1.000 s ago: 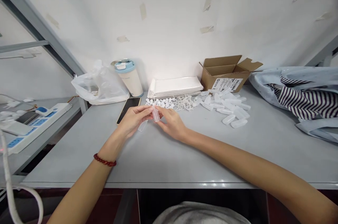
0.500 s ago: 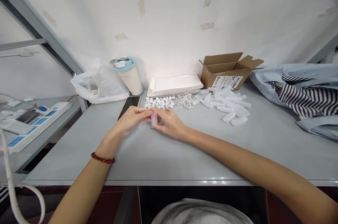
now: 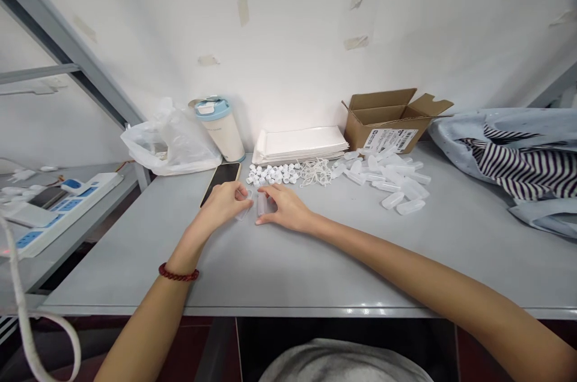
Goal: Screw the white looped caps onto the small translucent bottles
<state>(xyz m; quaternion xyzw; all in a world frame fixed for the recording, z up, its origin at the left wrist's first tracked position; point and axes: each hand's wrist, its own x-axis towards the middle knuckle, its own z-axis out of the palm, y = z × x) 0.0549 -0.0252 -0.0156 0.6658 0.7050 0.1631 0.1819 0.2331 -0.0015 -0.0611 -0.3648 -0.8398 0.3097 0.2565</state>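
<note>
- From a distance, I am looking down through the head camera at two bare hands working over a grey table (image 3: 324, 277).
- The right hand (image 3: 288, 208) is pinching a small clear tube (image 3: 261, 204): its fingertips are resting at the upper end, its thumb is reaching the lower end, and the tube is sitting between them, just in front of the palm.
- The left hand (image 3: 224, 203) is bending its thumb and fingers towards each other, just beside that tube and apart from it. A thin pale loop is showing at the fingertips; I cannot tell whether they are gripping it.
- A second clear tube (image 3: 242, 215) is lying just under the left fingertips, partly hidden by them.
- Beyond the hands, white caps (image 3: 273, 175) are clustering beside a tangle of white strings (image 3: 315, 173), and a pile of clear tubes (image 3: 401, 181) is spreading to the right.
- A phone (image 3: 222, 178) is lying next to the left hand, partly covered by it.
</note>
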